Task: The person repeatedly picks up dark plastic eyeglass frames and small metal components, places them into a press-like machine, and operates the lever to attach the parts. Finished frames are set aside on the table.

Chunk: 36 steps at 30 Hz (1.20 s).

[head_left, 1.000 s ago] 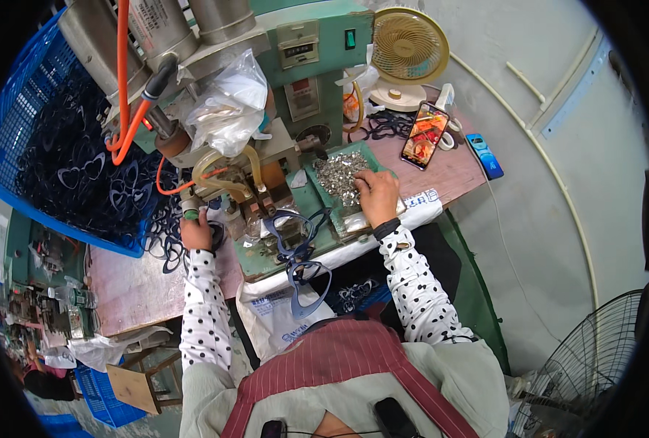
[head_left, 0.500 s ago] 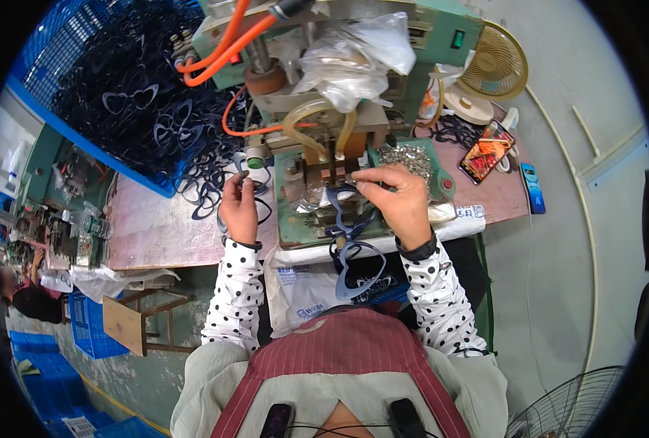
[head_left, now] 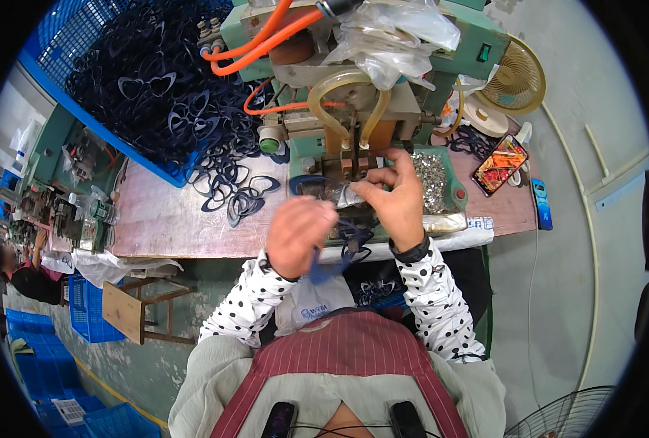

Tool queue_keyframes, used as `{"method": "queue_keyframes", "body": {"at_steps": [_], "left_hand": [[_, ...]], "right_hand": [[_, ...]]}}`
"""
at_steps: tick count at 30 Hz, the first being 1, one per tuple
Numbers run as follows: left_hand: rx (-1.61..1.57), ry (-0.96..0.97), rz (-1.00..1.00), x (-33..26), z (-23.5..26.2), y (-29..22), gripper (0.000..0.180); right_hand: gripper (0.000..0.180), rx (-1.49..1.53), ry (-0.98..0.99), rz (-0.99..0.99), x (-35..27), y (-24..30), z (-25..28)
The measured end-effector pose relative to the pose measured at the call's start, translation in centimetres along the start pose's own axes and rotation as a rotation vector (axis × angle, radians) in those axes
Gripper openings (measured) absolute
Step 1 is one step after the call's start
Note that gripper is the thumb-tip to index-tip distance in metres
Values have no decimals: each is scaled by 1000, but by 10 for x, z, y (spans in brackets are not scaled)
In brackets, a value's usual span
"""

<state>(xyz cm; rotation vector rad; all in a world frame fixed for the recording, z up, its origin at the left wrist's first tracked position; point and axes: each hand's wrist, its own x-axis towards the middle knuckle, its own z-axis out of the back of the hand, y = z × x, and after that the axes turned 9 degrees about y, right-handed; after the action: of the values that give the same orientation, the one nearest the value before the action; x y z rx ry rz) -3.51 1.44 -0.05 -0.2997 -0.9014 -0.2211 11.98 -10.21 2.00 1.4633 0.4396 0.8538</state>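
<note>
A green bench press [head_left: 310,162] stands before me, with two yellowish hoses over its tool. A dark blue eyeglass frame [head_left: 311,179] lies across the tool; one rim loop shows, the rest is hidden by my hands. At its right end my right hand [head_left: 397,201] is closed, thumb and fingers pinching it. My left hand [head_left: 299,232] is in front of the press on the left, smeared by motion, its fingers unclear. Below it a blurred blue eyeglass frame [head_left: 326,271] hangs near the bench edge; whether the hand holds it cannot be told. More frames dangle beside it.
Left of the press, loose frames [head_left: 240,197] lie on the pinkish bench [head_left: 149,212]. A blue crate [head_left: 98,135] heaped with frames stands behind. At right are a tray of small metal parts [head_left: 430,179], a phone [head_left: 499,164] and a fan [head_left: 514,77]. A wooden stool [head_left: 124,310] is at lower left.
My left hand has swung right and down from the loose frames to the front of the press. The right hand stays at the tool. The light blue frame hanging there has shifted left, blurred.
</note>
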Motion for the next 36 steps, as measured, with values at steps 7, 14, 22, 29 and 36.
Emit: {"method": "queue_keyframes", "body": {"at_steps": [7,14,22,29,36], "left_hand": [[-190,202,-209,11,-31,-16,41],[-225,171,-153,12,-30,-16,42],[-239,162,-136,6,-30,-16,40],[6,-36,5,-58,-6,46,31],[875,463,731,-145,32,149,24]], "right_hand": [[31,-726,-454,99,10,-80,91],[32,-912,-193,-207,-28,-99,127],[15,-806,-185,-81,-9,-130,117],[14,-674,-387,90,-10,-130,116],[7,-674,-451,16,-11,-124,102]]}}
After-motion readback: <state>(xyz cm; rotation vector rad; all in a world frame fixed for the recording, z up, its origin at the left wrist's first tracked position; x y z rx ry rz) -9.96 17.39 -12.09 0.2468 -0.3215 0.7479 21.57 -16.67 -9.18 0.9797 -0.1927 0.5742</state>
